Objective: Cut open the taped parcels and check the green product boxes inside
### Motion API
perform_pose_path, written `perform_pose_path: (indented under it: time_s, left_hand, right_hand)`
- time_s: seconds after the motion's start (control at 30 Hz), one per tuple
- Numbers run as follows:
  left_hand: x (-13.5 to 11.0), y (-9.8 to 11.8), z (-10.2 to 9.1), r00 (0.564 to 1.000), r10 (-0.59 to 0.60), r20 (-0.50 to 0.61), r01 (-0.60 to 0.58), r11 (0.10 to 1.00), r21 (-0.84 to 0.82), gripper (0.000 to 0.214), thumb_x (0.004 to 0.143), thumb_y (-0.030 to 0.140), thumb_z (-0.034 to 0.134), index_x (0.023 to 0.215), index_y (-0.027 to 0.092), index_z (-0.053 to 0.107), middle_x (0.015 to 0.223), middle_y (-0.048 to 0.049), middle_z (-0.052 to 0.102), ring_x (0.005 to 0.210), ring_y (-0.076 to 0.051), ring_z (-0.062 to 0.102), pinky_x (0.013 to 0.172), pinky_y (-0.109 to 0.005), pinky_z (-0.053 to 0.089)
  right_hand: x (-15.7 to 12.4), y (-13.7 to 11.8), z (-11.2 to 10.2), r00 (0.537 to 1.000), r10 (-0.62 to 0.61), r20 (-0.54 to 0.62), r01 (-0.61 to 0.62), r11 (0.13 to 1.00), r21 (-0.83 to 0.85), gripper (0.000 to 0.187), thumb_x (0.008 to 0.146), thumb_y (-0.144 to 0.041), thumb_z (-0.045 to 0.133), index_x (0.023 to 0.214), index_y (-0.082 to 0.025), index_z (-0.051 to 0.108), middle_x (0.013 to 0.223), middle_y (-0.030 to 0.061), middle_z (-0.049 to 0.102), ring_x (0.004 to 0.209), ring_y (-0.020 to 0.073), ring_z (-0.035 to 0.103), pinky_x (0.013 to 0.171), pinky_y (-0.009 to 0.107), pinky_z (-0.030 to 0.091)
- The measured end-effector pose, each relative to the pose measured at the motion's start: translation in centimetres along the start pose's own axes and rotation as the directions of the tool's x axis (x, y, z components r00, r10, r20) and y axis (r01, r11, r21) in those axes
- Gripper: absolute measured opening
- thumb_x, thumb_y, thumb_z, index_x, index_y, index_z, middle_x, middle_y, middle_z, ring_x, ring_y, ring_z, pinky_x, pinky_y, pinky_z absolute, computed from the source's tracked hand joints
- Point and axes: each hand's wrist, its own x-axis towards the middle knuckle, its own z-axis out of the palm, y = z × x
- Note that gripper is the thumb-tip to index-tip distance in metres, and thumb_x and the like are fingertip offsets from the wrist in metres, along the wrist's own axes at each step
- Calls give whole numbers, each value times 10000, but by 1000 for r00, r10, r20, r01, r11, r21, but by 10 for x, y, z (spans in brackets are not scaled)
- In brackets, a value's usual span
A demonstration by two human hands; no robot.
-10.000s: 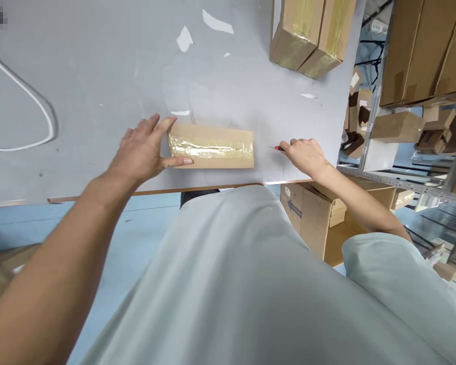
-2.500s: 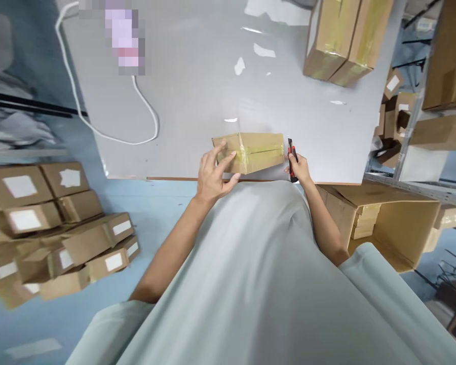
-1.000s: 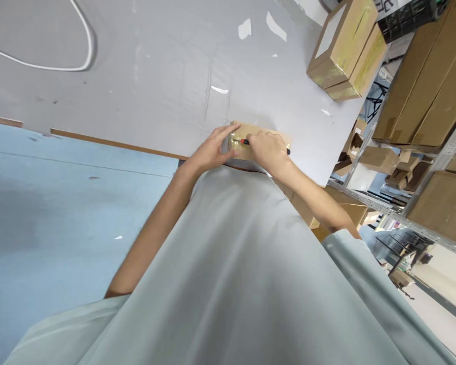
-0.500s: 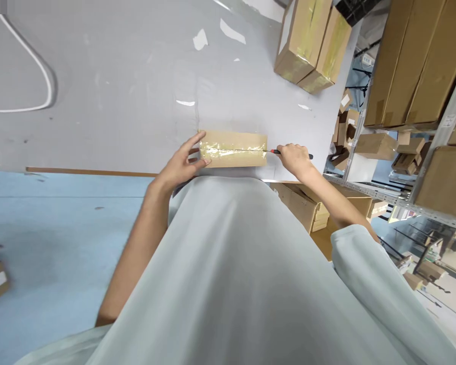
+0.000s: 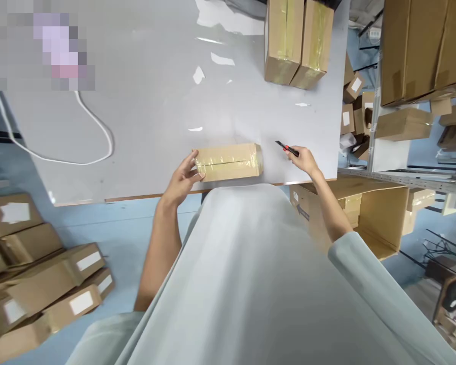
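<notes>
A long cardboard box [image 5: 228, 173] lies on the grey table near its front edge. Shiny clear tape runs along its top, and a dark lengthwise line shows down the middle. My left hand [image 5: 180, 181] grips the box's left end, thumb on the near side and fingers at the far corner. To the right of the box, my right hand [image 5: 304, 161] is closed round a black and red utility knife [image 5: 291, 150]. The knife's dark blade points up and left, apart from the box.
Two taped cardboard boxes [image 5: 284, 43] stand at the back right of the table [image 5: 144, 106]. White paper scraps [image 5: 222, 59] and a white cable [image 5: 108, 139] lie on it. An open carton [image 5: 380, 218] sits below at right, beside shelving. More boxes [image 5: 76, 299] are stacked at lower left.
My right hand has drawn the knife away from the box's right end, and the blade has tilted upward. My left hand stays on the box. The view has shifted, showing more boxes at left.
</notes>
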Motion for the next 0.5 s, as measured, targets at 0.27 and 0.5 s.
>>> perform_pose_path:
  time_s: [0.27, 0.5]
  left_hand:
    - [-1, -27, -45, 976, -5, -216, 47, 981, 190, 923, 817, 451, 825, 1703, 276, 636, 1702, -198, 658, 1383, -371, 761, 1168, -610, 672]
    - [33, -36, 15, 992, -20, -123, 40, 986, 160, 1053, 818, 347, 815, 1801, 209, 465, 1440, -191, 765, 1294, -326, 749, 1112, -560, 667]
  right_hand:
    - [-3, -42, 113, 965, 129, 229, -253, 692, 676, 397, 914, -558, 942, 992, -193, 805, 669, -62, 667, 636, 147, 657, 611, 234, 494]
    - [-27, -62, 81, 998, 48, -45, -2, 705, 709, 589, 776, -730, 980, 943, -188, 825, 876, -4, 753, 675, 141, 633, 639, 283, 573]
